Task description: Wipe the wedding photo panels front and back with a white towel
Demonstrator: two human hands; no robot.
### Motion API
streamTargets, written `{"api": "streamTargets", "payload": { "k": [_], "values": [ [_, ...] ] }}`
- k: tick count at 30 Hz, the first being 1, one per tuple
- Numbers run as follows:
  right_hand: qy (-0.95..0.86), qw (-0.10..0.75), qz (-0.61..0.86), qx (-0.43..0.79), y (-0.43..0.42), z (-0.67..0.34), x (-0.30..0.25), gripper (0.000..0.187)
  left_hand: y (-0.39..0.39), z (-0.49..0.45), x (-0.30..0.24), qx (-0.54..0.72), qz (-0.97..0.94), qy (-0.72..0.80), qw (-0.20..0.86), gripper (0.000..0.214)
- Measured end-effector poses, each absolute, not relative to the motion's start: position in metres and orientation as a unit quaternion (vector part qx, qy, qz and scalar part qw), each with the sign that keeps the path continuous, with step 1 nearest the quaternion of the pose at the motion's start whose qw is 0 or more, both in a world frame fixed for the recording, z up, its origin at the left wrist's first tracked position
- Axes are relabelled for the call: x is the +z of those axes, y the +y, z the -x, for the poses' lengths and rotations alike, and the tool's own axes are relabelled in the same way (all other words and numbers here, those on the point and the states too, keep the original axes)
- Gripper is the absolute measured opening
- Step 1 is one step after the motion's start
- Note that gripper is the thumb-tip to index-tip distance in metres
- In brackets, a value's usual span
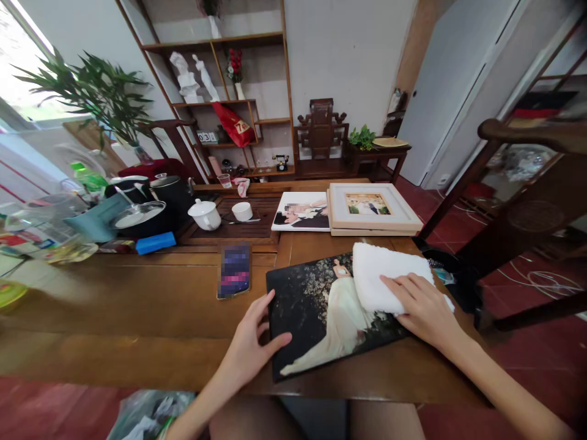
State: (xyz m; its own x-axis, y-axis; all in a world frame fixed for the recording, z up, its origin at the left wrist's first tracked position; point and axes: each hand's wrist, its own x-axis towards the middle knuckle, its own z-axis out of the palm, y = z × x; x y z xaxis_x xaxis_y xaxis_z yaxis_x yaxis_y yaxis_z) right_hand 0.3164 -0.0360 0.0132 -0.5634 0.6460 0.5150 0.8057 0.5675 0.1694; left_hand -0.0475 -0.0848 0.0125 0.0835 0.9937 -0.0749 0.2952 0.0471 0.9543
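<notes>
The left hand [250, 343] is spread wide at the left edge of a photo panel [302, 311], thumb on its face and forefinger along the edge, while the right hand [422, 305] holds a folded white towel [373, 269] under its fingers. Largest of the things around is the wooden counter [137, 293], running across the whole lower view. Behind it stands a display shelf [247, 38] with white busts and vases, then a dark carved chair [321, 128] against the wall. On the counter's far side lies a dark tea tray [233, 238]. The photo panel, showing a person in a long pale dress on a dark ground, lies flat and slightly turned near the counter's front edge. Beyond it, a framed photo [403, 214] rests flat, just beside a smaller white-edged print [300, 221]. The towel covers the panel's upper right part. On the tea tray sit a lidded white pot [205, 216] and, to its right, a small white cup [242, 212]. A phone [235, 269] with a blurred screen lies between the tray and the panel
</notes>
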Motion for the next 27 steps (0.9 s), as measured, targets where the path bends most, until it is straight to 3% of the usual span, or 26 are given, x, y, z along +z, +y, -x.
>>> {"api": "streamTargets", "payload": {
  "k": [5, 9, 14, 20, 27],
  "values": [
    [-0.844, 0.201, 0.444, -0.222, -0.032, -0.319, 0.013, 0.054, -0.027, 0.054, 0.018, 0.327, -0.656, 0.515, 0.445, 0.079],
    [-0.828, 0.204, 0.468, -0.233, -0.029, -0.315, 0.012, 0.051, 0.007, 0.051, 0.015, 0.307, -0.734, 0.535, 0.285, 0.072],
    [-0.815, 0.200, 0.489, -0.239, -0.027, -0.311, 0.011, 0.048, 0.027, 0.034, 0.006, 0.305, -0.793, 0.507, 0.147, 0.042],
    [-0.799, 0.174, 0.518, -0.252, -0.022, -0.303, 0.012, 0.045, 0.042, 0.025, 0.001, 0.310, -0.807, 0.489, 0.116, 0.031],
    [-0.816, 0.143, 0.511, -0.230, 0.005, -0.300, 0.034, 0.022, 0.035, 0.026, -0.008, 0.304, -0.827, 0.456, 0.126, 0.048]
  ]
}}
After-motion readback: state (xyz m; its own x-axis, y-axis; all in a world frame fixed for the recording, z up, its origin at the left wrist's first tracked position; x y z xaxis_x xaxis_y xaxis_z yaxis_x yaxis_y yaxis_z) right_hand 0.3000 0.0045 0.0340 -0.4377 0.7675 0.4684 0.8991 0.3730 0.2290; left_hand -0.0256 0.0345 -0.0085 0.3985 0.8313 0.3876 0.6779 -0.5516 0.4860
